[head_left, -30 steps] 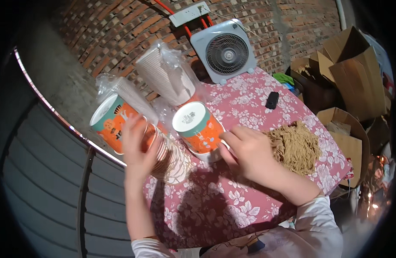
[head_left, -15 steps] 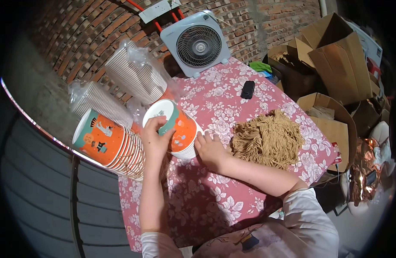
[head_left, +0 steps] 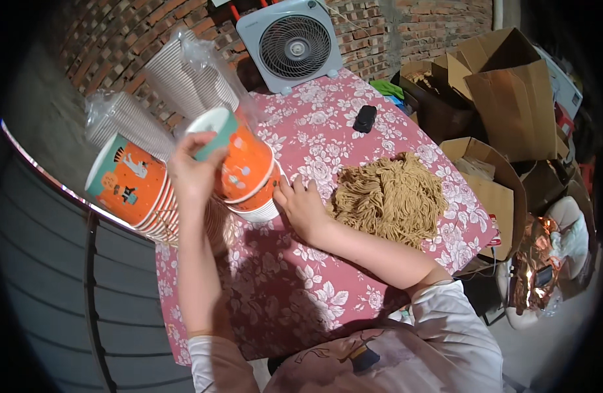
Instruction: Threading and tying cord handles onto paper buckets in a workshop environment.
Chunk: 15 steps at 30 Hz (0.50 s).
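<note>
My left hand (head_left: 191, 169) pinches the rim of an orange and green paper cup (head_left: 246, 167), large like a bucket. Its fingers are over the white inside, the thumb on the outer wall. This cup is partly raised out of a stack of like cups (head_left: 259, 211) on the table. My right hand (head_left: 304, 207) rests beside the stack, fingers spread and their tips by its lower cups. To the left lies another leaning stack of orange cups (head_left: 136, 182) with tan cords hanging among them. A heap of tan cord loops (head_left: 393, 200) lies right of my right hand.
Plastic-wrapped cup stacks (head_left: 190, 75) stand at the back left. A grey box fan (head_left: 292, 47) and a black device (head_left: 365, 119) sit on the flowered tablecloth (head_left: 328, 275). Open cardboard boxes (head_left: 511, 98) crowd the right, beyond the table's edge.
My left hand has lifted the top cup partly out of its stack, showing the orange cup below. My right hand stays beside the stack. The whole view has shifted slightly.
</note>
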{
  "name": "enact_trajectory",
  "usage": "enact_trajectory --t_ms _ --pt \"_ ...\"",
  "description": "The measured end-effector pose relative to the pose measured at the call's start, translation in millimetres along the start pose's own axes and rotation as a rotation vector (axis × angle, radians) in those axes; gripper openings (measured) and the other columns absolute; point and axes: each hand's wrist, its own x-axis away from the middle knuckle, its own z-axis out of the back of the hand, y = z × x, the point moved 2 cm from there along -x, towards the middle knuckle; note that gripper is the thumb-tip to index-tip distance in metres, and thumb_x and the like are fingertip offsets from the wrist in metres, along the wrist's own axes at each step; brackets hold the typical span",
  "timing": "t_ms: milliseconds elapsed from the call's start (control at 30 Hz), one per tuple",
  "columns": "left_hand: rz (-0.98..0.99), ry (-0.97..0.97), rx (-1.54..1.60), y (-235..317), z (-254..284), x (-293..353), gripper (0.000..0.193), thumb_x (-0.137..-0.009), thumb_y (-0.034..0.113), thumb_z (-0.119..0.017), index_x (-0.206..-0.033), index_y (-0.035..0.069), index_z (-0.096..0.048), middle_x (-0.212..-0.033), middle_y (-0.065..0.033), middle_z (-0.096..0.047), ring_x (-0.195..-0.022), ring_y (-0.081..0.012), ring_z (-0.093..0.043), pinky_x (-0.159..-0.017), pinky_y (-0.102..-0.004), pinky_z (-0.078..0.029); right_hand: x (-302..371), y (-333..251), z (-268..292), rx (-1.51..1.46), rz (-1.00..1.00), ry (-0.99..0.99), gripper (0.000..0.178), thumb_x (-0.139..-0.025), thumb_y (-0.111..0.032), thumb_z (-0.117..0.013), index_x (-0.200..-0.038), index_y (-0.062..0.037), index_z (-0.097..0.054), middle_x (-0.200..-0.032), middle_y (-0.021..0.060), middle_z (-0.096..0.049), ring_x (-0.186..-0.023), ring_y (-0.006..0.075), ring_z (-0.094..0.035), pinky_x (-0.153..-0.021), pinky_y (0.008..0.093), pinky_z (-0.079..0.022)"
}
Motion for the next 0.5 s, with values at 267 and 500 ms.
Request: enact_trajectory --t_ms 267,500 --pt "-0.390 0.464 0.433 43.2 65.5 45.7 0.025 -0.091 -0.001 -0.075 -0.113 0.001 -0.063 -0.126 -0.0143 -0.066 -0.108 -0.0179 -0.065 -0.096 -0.0321 -0.053 -2.9 20.4 -1.8 -0.195 -0.011 -0.079 0.059 -0.091 -0.020 -0.064 -0.147 -0.0101 -0.046 -0.150 0.0141 -0.048 -0.126 0.0338 -0.058 -0.095 0.0475 -0.053" --pt "0.302 0.155 1.226 -49.7 47.0 204.9 0.039 -0.105 0.016 -0.055 -0.139 -0.002 -0.051 -0.141 -0.0190 -0.056 -0.125 -0.0303 -0.060 -0.101 -0.0410 -0.052 1.4 82.8 49.0 -0.283 -0.039 -0.256 0.019 -0.087 -0.015 -0.067 -0.099 -0.0054 -0.078 -0.107 0.0157 -0.075 -0.101 0.0305 -0.073 -0.081 0.0423 -0.059"
